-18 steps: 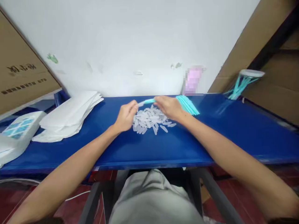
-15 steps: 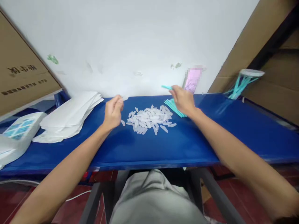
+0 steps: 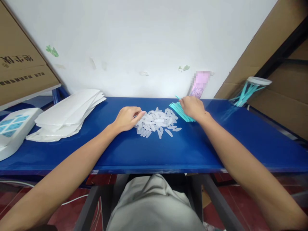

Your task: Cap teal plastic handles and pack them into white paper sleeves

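Observation:
My left hand (image 3: 128, 118) is at the left edge of a loose pile of small translucent white plastic sleeves (image 3: 157, 122). Its fingers are curled in with the thumb along them, and whatever is between the fingertips is hidden. To the right, my right hand (image 3: 193, 106) is low over a row of thin teal sticks (image 3: 180, 111), covering part of it. Its fingers are closed on a teal stick (image 3: 177, 97), whose end pokes out to the upper left of the fingertips.
White paper sheets or bags (image 3: 68, 109) lie stacked at the left, beside a white device with blue panels (image 3: 14, 128). A clear tub of teal sticks (image 3: 250, 91) lies at the far right. A pink package (image 3: 199, 85) leans against the wall. Cardboard flanks both sides.
My left hand has come down and right to the pile; the white piece that showed at its fingertips is no longer visible. My right hand has lowered with its teal stick to the row.

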`<state>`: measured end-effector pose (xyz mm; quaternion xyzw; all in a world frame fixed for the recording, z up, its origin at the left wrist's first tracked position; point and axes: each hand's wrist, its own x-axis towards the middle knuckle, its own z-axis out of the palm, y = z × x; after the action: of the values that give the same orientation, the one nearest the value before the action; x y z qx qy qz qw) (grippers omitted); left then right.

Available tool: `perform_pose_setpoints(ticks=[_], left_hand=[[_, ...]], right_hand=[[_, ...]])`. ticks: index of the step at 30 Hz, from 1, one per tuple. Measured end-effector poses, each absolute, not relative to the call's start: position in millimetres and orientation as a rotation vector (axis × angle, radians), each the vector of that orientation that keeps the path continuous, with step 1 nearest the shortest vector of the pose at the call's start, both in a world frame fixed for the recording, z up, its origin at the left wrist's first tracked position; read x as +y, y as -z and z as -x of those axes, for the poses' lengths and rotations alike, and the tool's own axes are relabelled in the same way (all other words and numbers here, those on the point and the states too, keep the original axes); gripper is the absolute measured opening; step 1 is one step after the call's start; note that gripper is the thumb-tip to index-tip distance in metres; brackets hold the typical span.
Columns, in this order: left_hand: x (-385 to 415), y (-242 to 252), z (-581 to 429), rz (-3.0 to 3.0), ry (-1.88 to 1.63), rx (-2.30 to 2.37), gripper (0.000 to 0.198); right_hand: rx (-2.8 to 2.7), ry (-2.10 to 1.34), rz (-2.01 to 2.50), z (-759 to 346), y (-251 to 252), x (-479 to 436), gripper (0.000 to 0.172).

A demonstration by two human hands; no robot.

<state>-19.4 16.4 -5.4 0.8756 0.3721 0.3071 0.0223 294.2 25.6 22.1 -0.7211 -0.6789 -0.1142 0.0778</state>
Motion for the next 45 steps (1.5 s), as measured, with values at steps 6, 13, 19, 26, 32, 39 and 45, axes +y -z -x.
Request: perform_pose_setpoints(ticks=[6,13,19,26,32,39,45], left_hand=[[13.8,2.3,18.6,-2.693,-1.006,1.206,0.044],[19.5,4.4,22.6,-2.612,-0.992,1.354,0.042],[23.9,6.6,26.8,-2.562,-1.006,1.385,0.044],[32.6,11.0,32.5,-2.518,-0.986,1.453,0.044],[50.0,18.5,43.6,-2.47,-0.929,1.6,0.032],[54.1,20.5,46.3,-2.415,-0.924,1.637,0.034],[51.4,18.9,43.3,-2.467,-0.93,1.587,0.031]], right_hand=[[-2.054,0.364,2.185,-290.1,-18.7,25.2,0.046],[-2.09,0.391,2.193,-286.5,-13.5,29.1,0.037],[-2.111,0.406,2.175,-289.1,-10.2,31.0,0.032],[-2.129,0.381,2.143,-291.3,-8.6,30.2,0.034],[-2.133,0.346,2.092,-287.7,-8.4,26.7,0.033],[-1.974,0.38,2.092,-300.0,-21.5,30.0,0.04],[-1.809,0.272,2.069,-319.1,-24.5,29.3,0.042]])
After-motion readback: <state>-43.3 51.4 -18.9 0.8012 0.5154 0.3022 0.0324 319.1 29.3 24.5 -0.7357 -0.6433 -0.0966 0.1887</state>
